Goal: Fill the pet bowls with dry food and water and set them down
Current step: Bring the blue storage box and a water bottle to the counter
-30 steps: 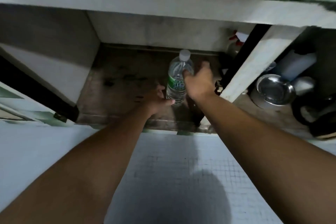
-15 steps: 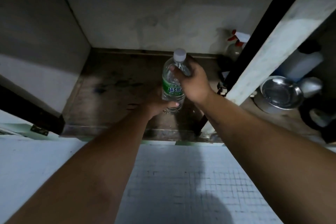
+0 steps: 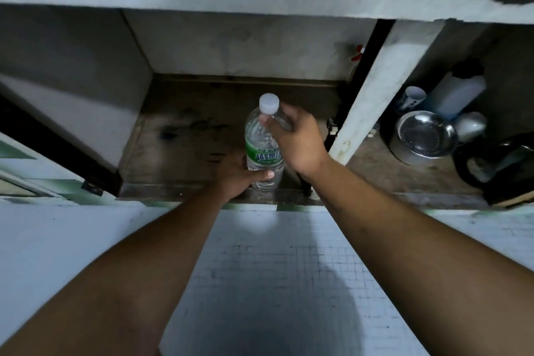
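Both hands grip water bottle [image 3: 263, 147] (capped).

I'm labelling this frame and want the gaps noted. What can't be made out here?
Head view:
water bottle base: covered by the left hand; neck by the right hand.
spray bottle: mostly behind the divider.
steel bowl: contents lost in dim light.
dark object: cut off by the right edge.

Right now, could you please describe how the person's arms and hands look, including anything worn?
The left forearm and right forearm are bare to the frame's edge, no sleeves showing. The left hand and right hand wear no gloves; no watch, bracelet or ring is visible.
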Demonstrator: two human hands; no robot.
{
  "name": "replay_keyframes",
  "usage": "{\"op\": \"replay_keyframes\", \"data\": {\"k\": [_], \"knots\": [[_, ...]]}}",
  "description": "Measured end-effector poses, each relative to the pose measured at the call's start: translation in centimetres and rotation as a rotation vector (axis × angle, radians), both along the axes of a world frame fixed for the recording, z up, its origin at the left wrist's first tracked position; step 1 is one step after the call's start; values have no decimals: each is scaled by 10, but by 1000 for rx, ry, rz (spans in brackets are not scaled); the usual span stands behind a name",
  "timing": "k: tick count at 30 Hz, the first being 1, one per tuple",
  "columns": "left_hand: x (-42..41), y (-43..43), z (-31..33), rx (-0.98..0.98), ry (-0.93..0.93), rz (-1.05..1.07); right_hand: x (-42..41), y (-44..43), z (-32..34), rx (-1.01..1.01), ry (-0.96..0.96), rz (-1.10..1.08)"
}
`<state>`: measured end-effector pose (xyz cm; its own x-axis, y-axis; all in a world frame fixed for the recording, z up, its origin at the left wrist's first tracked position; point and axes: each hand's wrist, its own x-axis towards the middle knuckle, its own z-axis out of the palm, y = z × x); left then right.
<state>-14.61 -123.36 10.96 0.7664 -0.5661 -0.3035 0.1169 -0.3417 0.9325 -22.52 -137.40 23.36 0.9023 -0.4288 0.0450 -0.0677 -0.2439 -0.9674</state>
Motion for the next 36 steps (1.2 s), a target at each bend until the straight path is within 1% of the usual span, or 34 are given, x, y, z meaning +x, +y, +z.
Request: {"op": "replay_keyframes", "data": {"k": [2,4,6,8,12,18,24,30,34,36], "knots": [[-16,7,20,-17,11,6,-13,9,18,-77,-27,-1],[-33,15,38,-59,38,-7,-27,15,31,-111,-39,-29],[-40,24,58,-93,52,-27,-40,19,50,-79,-67,-71],[-49,31,81,-116,81,-46,-51,21,75,17,-51,-80],[-71,37,134,-103,67,-70,-75,25,128,86,-21,-103],[-114,41,226,-74,84,-25,-114,30,213,62,29,-88],[-156,34,317,-11,58,-37,-153,20,300,50,10,-94],[-188,20,406,-3,19,-28,-176,5,384,20,22,-100],[-200,9,460,41,-62,-51,-192,-8,440,12,0,-108],[-201,2,482,42,-105,-68,-198,-15,467,24,-36,-152]]}}
